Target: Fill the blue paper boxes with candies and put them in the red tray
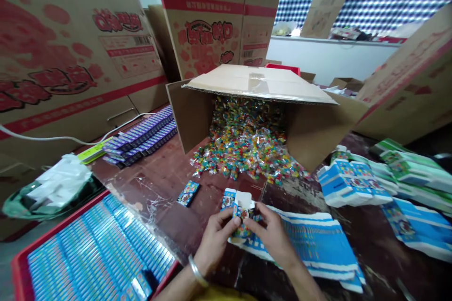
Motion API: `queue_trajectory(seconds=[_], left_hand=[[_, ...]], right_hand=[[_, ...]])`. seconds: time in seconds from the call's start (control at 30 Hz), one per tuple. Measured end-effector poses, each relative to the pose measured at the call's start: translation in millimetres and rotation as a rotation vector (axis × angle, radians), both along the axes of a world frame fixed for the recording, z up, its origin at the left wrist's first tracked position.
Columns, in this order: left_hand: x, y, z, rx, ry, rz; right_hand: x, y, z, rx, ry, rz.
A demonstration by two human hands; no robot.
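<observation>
Between my two hands is a small blue candy box [243,218], its white top flap standing up. My left hand [217,233], with a bracelet at the wrist, pinches the box's left side. Fingers of my right hand [270,230] close on its right side. Another blue carton [228,197] shows just behind it. Under and right of my right hand lies a fanned stack of flat blue cartons [318,244]. One closed blue box [188,193] rests on the table to the left. Wrapped colourful candies [243,150] spill from a tipped cardboard box [261,82] ahead.
A red crate [21,268] at lower left holds rows of blue boxes. Purple boxes [141,134] and a power strip [90,152] lie behind it, near a bag of white pieces [60,183]. Blue and green cartons [353,181] are piled at right. Large cartons [212,19] stand behind.
</observation>
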State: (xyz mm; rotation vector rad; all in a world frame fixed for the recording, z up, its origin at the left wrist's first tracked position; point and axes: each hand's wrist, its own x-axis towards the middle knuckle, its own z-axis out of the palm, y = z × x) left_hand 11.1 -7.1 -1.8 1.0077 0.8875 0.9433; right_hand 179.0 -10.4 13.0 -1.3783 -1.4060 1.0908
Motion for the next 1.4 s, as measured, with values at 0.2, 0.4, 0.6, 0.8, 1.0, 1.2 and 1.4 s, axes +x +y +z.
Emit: queue_trajectory(seconds=[0.2, 0.4, 0.6, 0.8, 1.0, 1.2, 1.4], left_hand=[[12, -1, -8.7, 0.014, 0.006, 0.252], [6, 1, 3.0, 0.068, 0.125, 0.121], [-3, 8, 7.9, 0.025, 0.028, -0.140], [0, 5, 3.3, -0.021, -0.041, -0.065], [1, 4, 4.4, -0.017, -0.025, 0.015], [-4, 5, 13.7, 0.036, 0.069, 0.001], [-5, 5, 15.9, 0.009, 0.090, -0.042]], right_hand=[[-20, -8, -25.2, 0.050, 0.077, -0.195], [-21, -9, -35.0, 0.106, 0.081, -0.248], [-18, -8, -34.2, 0.173, 0.006, -0.233], [-14, -1, -26.3, 0.197, 0.071, -0.243], [-10, 2, -14.4, 0.120, 0.227, -0.087], [1, 12, -6.7, -0.076, 0.143, -0.027], [8, 21, -0.4, -0.080, 0.060, 0.016]])
